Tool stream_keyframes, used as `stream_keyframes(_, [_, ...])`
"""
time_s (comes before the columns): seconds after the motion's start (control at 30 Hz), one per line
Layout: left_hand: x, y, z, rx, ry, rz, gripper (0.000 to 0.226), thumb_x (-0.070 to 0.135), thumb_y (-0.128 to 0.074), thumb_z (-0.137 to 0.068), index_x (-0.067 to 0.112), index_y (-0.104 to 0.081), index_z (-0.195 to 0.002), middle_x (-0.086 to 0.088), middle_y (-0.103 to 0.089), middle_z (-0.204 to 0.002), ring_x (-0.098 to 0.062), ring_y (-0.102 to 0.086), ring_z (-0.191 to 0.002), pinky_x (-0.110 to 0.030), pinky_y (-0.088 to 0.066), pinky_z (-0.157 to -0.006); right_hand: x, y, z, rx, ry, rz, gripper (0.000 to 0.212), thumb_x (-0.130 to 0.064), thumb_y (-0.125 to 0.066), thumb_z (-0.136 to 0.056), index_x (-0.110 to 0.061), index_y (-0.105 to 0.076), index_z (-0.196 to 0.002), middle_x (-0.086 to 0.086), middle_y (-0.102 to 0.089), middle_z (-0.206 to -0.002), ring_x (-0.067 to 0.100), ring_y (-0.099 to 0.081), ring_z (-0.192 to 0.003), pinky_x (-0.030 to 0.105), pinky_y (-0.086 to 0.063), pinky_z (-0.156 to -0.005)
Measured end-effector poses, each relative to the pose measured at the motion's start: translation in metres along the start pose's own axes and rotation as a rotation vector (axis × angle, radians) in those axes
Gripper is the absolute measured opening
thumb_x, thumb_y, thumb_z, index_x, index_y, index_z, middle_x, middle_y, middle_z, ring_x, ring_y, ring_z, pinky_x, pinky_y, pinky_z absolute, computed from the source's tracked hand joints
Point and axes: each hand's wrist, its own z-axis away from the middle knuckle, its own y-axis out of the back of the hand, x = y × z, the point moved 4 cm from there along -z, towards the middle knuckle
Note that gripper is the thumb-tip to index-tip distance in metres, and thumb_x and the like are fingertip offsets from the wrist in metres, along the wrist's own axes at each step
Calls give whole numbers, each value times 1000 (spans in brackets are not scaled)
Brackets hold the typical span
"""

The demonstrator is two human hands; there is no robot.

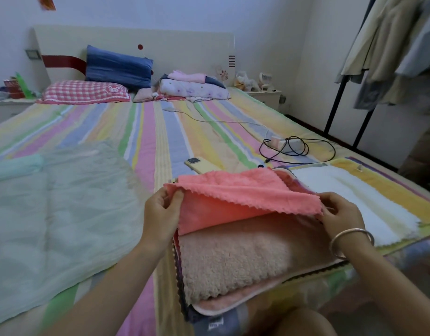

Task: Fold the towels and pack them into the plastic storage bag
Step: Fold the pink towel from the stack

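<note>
Striped cotton covers the bed [146, 132]. A yellow phone [199, 163] and a black cable [305, 148] lie at twelve and one o'clock of the coral towel [233, 190], with the filmy plastic storage bag [63, 202] flat at nine. That scallop-edged towel drapes over a fluffy beige towel [233, 258], its corners pinched by the left grip [160, 209] and right grip [340, 212].

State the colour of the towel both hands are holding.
The fluffy scallop-edged towel is coral pink, clearest in the head view.
</note>
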Motion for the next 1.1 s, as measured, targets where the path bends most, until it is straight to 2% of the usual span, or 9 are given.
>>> stream_keyframes(0.13, [11, 4, -5, 32, -78, -26, 24, 21, -54, -98, 16, -65, -78, 2, -63, -67, -11, -55, -65, -33, -45, -61, -8, 0, -1, -26, 19, -285, 24, -14, -57, -94, -23, -65, -74, 1, -66, -71, 6, -59, -64, 19, -51, -61])
stream_keyframes(0.27, [22, 13, -1, 29, -189, -120, 33, 31, -56, -97, 8, -61, -75, -9, -55, -65, -16, -47, -60, -31, -37, -55, -24, 8, 2, 71, 26, -443, 29, -20, -54, -97, -20, -60, -68, -8, -51, -57, 14, -50, -62, 31, -48, -56])
stream_keyframes(0.37, [24, 22, 11, 16, -267, -253, 38, 36, -58, -95, 10, -58, -67, -3, -47, -56, -10, -40, -51, -27, -31, -49, -32, 19, 12, 114, 103, -330, 29, -16, -53, -96, -13, -57, -68, -13, -56, -56, 0, -47, -54, 17, -39, -51])
stream_keyframes(0.43, [15, 27, 19, -11, -269, -393, 37, 33, -58, -94, 11, -57, -65, 2, -42, -50, -7, -35, -47, -23, -28, -47, -28, 20, 20, 63, 88, -207, 26, -22, -56, -95, -18, -60, -69, -7, -62, -60, 5, -53, -59, 23, -40, -54])
stream_keyframes(0.57, [-23, 32, 19, -145, -159, -613, 65, 64, -48, -79, 0, -61, -75, -20, -59, -65, -31, -56, -62, -42, -43, -58, -2, 1, 32, -312, -72, 253, 24, -41, -56, -91, -26, -64, -74, -7, -65, -73, 13, -60, -71, 32, -43, -64])
stream_keyframes(0.67, [-36, 32, 18, -149, -114, -619, 60, 60, -51, -78, 3, -66, -78, -17, -64, -69, -31, -61, -67, -45, -47, -63, 9, -5, 39, -474, -81, 348, 44, -66, -49, -78, -24, -62, -85, -12, -65, -83, 10, -60, -75, 28, -44, -64])
stream_keyframes(0.83, [-31, 29, 5, -98, -122, -608, 53, 54, -54, -82, 2, -65, -79, -16, -65, -69, -30, -62, -68, -46, -48, -63, -1, 0, 25, -281, -18, 248, 31, -39, -61, -88, -19, -60, -65, -2, -62, -56, 21, -59, -61, 34, -44, -61])
stream_keyframes(1.0, [-19, 15, -18, -82, -156, -630, 40, 33, -61, -92, 0, -57, -71, -13, -50, -56, -23, -44, -52, -34, -35, -54, -10, -8, -12, -199, -59, 230, 20, -39, -62, -89, -19, -66, -85, -1, -64, -81, 22, -59, -82, 32, -45, -74])
stream_keyframes(1.1, [-27, 7, -31, -86, -138, -724, 38, 31, -60, -92, -1, -60, -73, -16, -57, -62, -27, -55, -59, -37, -40, -57, -3, -23, -28, -238, -84, 386, 24, -43, -59, -89, -20, -65, -82, -1, -63, -82, 22, -56, -82, 31, -40, -70])
